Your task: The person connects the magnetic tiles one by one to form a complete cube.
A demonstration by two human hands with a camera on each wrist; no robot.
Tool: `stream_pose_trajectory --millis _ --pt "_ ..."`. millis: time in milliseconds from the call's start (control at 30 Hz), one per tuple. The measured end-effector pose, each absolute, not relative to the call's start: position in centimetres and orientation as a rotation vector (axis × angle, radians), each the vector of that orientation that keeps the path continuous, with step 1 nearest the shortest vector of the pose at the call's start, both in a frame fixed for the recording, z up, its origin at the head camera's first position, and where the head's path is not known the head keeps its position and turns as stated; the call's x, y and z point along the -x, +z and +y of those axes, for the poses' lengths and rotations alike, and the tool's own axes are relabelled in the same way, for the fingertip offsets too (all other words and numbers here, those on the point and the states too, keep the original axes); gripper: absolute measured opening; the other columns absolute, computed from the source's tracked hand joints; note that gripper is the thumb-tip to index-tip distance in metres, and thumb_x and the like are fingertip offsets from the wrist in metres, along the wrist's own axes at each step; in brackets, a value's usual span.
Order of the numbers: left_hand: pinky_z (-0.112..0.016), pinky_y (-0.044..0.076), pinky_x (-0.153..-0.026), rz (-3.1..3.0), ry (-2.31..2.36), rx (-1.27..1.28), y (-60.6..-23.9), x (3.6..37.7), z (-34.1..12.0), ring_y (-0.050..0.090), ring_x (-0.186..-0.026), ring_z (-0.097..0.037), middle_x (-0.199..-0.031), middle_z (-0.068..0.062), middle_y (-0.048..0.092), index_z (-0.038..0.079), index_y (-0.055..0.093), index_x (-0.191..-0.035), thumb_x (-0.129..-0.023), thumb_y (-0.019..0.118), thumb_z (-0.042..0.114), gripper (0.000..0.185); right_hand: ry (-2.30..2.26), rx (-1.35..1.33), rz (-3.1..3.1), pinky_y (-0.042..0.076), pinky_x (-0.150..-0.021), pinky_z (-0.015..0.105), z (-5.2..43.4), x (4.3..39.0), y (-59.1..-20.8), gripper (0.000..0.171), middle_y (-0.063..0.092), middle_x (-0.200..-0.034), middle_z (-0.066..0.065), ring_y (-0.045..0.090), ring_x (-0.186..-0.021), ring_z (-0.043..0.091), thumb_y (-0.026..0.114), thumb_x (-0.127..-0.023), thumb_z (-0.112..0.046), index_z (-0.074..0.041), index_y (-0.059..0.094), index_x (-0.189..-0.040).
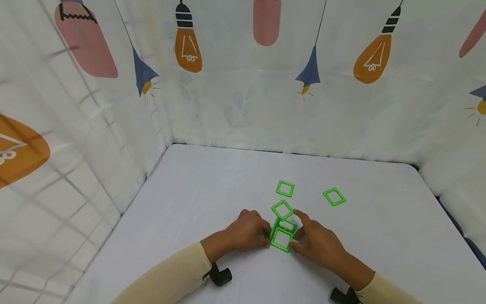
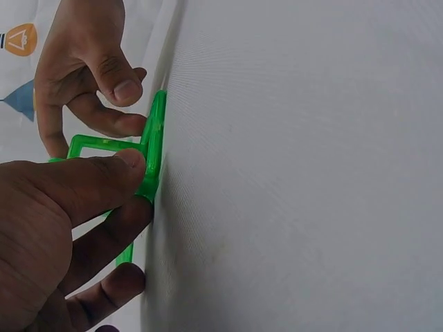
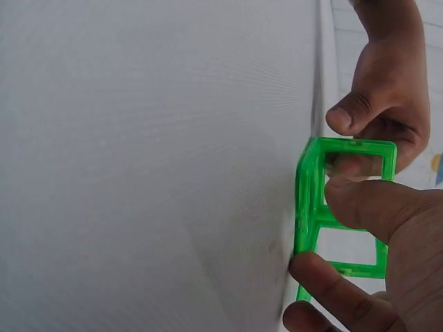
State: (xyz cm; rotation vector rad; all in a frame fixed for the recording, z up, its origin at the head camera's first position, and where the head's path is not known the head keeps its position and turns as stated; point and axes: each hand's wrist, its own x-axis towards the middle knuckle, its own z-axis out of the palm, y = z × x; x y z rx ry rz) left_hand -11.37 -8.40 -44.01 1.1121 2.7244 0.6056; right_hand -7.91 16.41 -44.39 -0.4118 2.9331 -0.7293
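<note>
Left hand [image 1: 248, 230] pinches joined green frames [image 1: 284, 230]; right hand [image 1: 319, 245] at their right side, cannot tell whether gripping

We see joined frames [image 1: 284, 230] on tabletop [image 1: 212, 177], between left hand [image 1: 248, 231] on left and right hand [image 1: 319, 245] on right. Directly behind joined frames we find nearest loose frame [image 1: 278, 204], right index fingertip just beside its right corner. Behind that, apart: farther loose frame [image 1: 287, 182]. Well right of both, behind right hand: third loose frame [image 1: 329, 191]. Behind tabletop: cloth backdrop [image 1: 243, 122].
</note>
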Motion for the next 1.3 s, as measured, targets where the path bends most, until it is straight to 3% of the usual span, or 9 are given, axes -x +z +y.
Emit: stream_pose_trajectory --millis 300,833,1133,1300 --pt "-0.032 0.036 -0.091 2.683 0.628 -1.085 -44.01 11.25 -8.44 0.052 -0.092 0.001 -0.089 0.026 0.065 0.026 0.081 -0.1 -0.085 0.085 0.028 0.015 -0.668 0.471 2.998 0.05 -0.068 0.034 16.25 8.14 -44.74 0.109 0.063 -0.091 -0.023 0.059 -0.088 0.009 0.096 -0.069 -0.036 -0.01 0.036 -0.156" --pt "-0.035 0.037 -0.089 2.752 0.647 -1.0 -43.76 11.58 -9.09 0.055 -0.09 -0.001 -0.084 0.026 0.064 0.028 0.078 -0.095 -0.084 0.086 0.029 0.013 -0.665 0.467 3.002 0.05 -0.069 0.033 16.01 8.35 -44.66 0.101 0.067 -0.097 -0.021 0.061 -0.094 0.012 0.095 -0.072 -0.027 -0.014 0.039 -0.154" --pt "-0.037 0.038 -0.091 2.761 0.659 -0.91 -44.09 12.09 -9.37 0.056 -0.093 -0.005 -0.093 0.018 0.064 0.021 0.074 -0.119 -0.086 0.084 0.031 0.036 -0.671 0.471 2.967 0.051 -0.07 0.034 15.87 8.61 -44.54 0.095 0.069 -0.102 -0.021 0.062 -0.101 0.014 0.092 -0.076 -0.022 -0.016 0.041 -0.155" --pt "-0.036 0.039 -0.089 2.765 0.65 -0.945 -44.36 12.09 -9.39 0.055 -0.095 -0.006 -0.095 0.018 0.064 0.022 0.074 -0.123 -0.087 0.084 0.031 0.038 -0.664 0.5 2.956 0.051 -0.069 0.033 15.82 8.7 -44.44 0.092 0.07 -0.104 -0.022 0.062 -0.105 0.015 0.091 -0.078 -0.019 -0.017 0.041 -0.155"
